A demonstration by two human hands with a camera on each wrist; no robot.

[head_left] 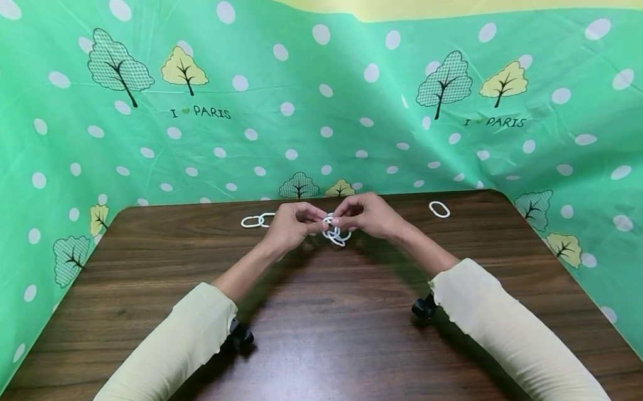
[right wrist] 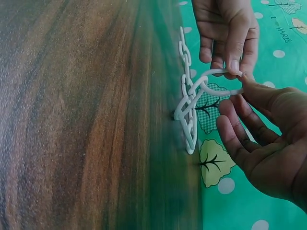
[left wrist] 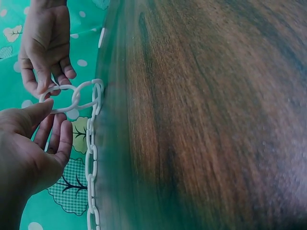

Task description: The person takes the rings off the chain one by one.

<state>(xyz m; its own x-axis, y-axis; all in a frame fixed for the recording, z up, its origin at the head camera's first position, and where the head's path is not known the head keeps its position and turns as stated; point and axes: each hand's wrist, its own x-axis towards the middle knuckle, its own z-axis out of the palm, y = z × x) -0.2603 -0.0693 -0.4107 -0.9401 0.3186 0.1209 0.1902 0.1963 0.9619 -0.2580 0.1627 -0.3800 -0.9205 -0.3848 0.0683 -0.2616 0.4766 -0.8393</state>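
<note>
Both hands meet over the far part of the table around one white oval chain link (left wrist: 64, 110). My left hand (head_left: 291, 228) pinches this link between thumb and fingertips. From the other side, my right hand (head_left: 372, 216) pinches the same link with thumb and forefinger. The held link is raised and threaded through another white link, which leads down to a white chain (left wrist: 89, 179) lying on the table. In the head view a stretch of that chain shows left of the left hand, partly covered by it. Several links bunch up beneath the fingers.
A single loose white link (head_left: 440, 217) lies to the right, near the far edge of the brown wooden table (head_left: 332, 338). Behind and at both sides hangs a green dotted cloth (head_left: 315, 125) printed with trees. Dark wrist cameras sit under both sleeves.
</note>
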